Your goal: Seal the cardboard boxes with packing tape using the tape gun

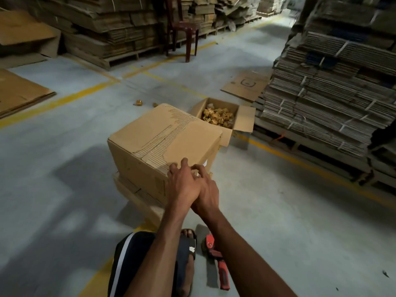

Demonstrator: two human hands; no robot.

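Observation:
A closed cardboard box (162, 136) with torn paper along its top seam sits on the floor on a low stack of flat cardboard (132, 189). Both my hands are at its near right corner. My left hand (182, 185) rests on the top edge with fingers spread. My right hand (206, 194) lies just beside it, partly under it, its thumb and forefinger curled together at the corner; I cannot tell if they pinch anything. The red tape gun (215, 256) lies on the floor by my sandalled foot, in neither hand.
An open box (242, 118) holding several crumpled golden pieces stands right behind the closed one. Pallets of bundled flat cardboard (325, 99) rise at the right and along the back. A dark red chair (184, 28) stands at the back. Flat sheets (19, 93) lie at the left.

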